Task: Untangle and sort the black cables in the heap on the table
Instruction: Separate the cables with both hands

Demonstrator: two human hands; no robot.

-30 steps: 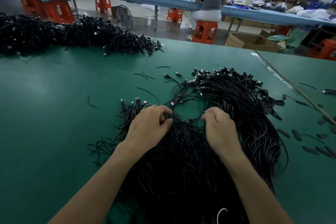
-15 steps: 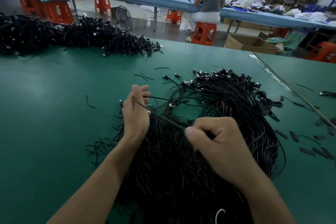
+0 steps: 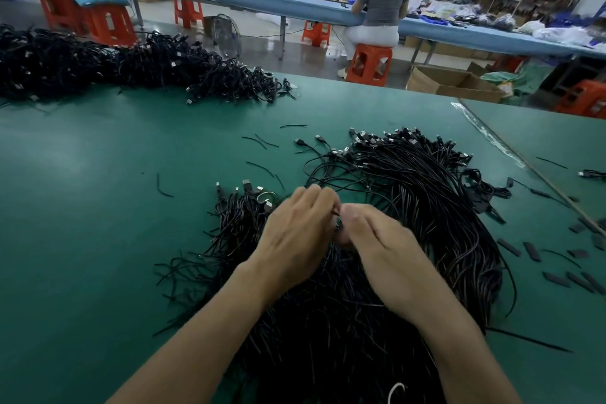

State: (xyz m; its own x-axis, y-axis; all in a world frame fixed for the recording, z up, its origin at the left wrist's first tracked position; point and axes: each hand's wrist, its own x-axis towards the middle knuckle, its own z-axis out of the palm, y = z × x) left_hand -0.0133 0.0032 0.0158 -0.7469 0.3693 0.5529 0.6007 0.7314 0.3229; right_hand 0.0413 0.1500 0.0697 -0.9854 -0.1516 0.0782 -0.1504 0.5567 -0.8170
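A big heap of black cables (image 3: 410, 207) with plug ends lies on the green table (image 3: 98, 207) right in front of me. My left hand (image 3: 295, 233) and my right hand (image 3: 377, 246) meet fingertip to fingertip above the heap's middle. Both pinch a small dark piece of black cable (image 3: 337, 223) between them; most of it is hidden by the fingers. A smaller bunch of plug ends (image 3: 246, 193) fans out just left of my left hand.
A second long heap of black cables (image 3: 131, 65) runs along the table's far left edge. Short black strips (image 3: 531, 251) and cable offcuts lie scattered at the right. A person sits on an orange stool (image 3: 369, 64) at a blue bench beyond.
Half a second ago my hands were apart with a cable stretched taut between them. They have come together over the heap, now pinching at one spot.
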